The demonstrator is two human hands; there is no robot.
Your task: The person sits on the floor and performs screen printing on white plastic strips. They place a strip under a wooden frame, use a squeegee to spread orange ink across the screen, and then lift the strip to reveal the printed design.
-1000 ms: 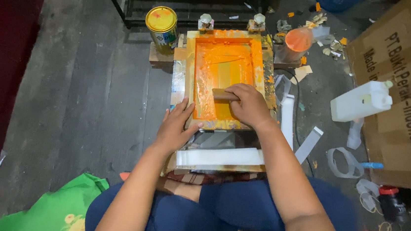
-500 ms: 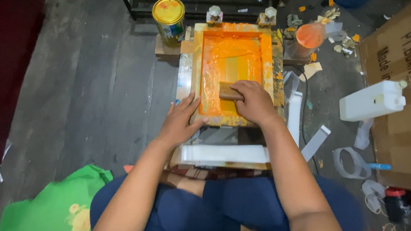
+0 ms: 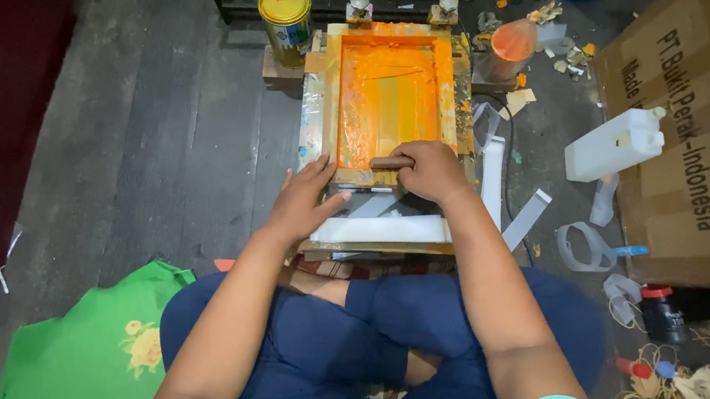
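Head view, looking down: the left hand [image 3: 303, 202] lies flat, fingers spread and holding nothing, on the near left corner of the wooden screen frame [image 3: 328, 94]. This frame is a rectangle; its long axis runs away from the person, and orange ink covers its mesh. The squeegee [image 3: 391, 162] lies across the frame at its near end, long axis left to right. The right hand [image 3: 431, 168] closes its fingers around it and hides most of it, so only the left end shows. A white strip [image 3: 387, 228] lies just below the frame. At far right, a cardboard box [image 3: 701, 153] is cut off by the edge.
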